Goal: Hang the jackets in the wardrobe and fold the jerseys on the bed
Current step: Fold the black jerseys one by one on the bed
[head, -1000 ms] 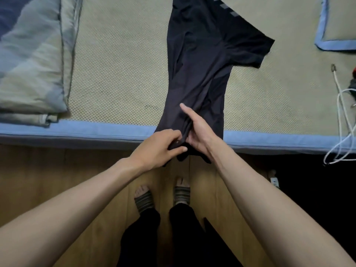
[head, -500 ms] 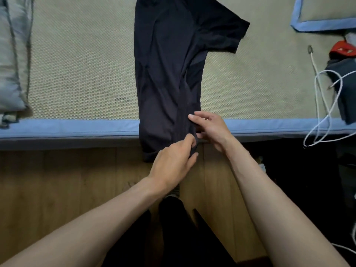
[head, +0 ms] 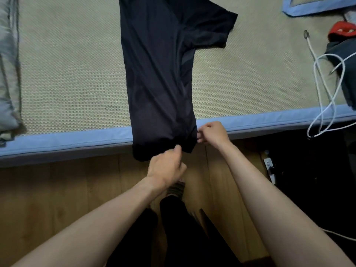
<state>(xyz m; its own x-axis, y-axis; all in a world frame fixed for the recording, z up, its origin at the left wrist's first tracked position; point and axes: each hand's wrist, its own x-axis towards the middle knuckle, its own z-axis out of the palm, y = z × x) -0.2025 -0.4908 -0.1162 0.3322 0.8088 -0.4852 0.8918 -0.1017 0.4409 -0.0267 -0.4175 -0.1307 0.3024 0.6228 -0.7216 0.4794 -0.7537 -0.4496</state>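
A dark navy jersey (head: 159,78) lies lengthwise on the bed's woven mat (head: 73,74), one short sleeve spread to the right, its hem hanging over the blue mattress edge (head: 67,137). My left hand (head: 166,166) pinches the hem near its middle, just below the bed edge. At the hem's right corner, my right hand (head: 212,132) is closed on the fabric at the mattress edge. The jersey's left side looks folded under, so it forms a narrow strip.
A folded grey-blue quilt (head: 8,74) lies at the left. White cables (head: 325,93), a dark garment (head: 344,70) and a red item (head: 342,30) sit at the right. A blue-edged pillow (head: 316,8) is at the top right. Wooden floor and my feet lie below.
My right hand slid right along the hem to its corner, and my left hand stayed near the hem's middle. The hem is now spread wider. The camera view shifted right.
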